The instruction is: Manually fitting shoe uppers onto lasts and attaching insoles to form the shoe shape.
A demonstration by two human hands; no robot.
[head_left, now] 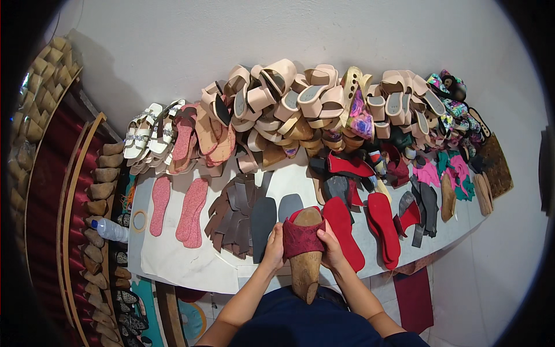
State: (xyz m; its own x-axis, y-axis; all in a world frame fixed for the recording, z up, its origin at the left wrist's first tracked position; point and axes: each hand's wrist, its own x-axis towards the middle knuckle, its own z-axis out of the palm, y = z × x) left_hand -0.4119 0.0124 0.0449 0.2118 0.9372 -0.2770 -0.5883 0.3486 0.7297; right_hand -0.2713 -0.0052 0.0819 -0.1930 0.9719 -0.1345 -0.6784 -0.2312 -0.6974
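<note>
A brown wooden shoe last (pixel 305 274) is held over the table's front edge, its narrow end pointing toward my body. Around its wide part wraps a dark red patterned shoe upper (pixel 303 239). My left hand (pixel 274 247) grips the left side of the upper, thumb along its edge. On the opposite side my right hand (pixel 330 247) presses the upper against the last. Just beyond my hands lie dark grey insoles (pixel 264 222), and red insoles (pixel 341 228) are to their right. The underside of the last is hidden.
Beige heeled sandals (pixel 277 78) are heaped along the wall. Pink insoles (pixel 193 211), brown strips (pixel 234 208) and more red insoles (pixel 381 228) cover the table (pixel 173 263). At the left stand racks of wooden lasts (pixel 104 173) and a plastic bottle (pixel 113 230).
</note>
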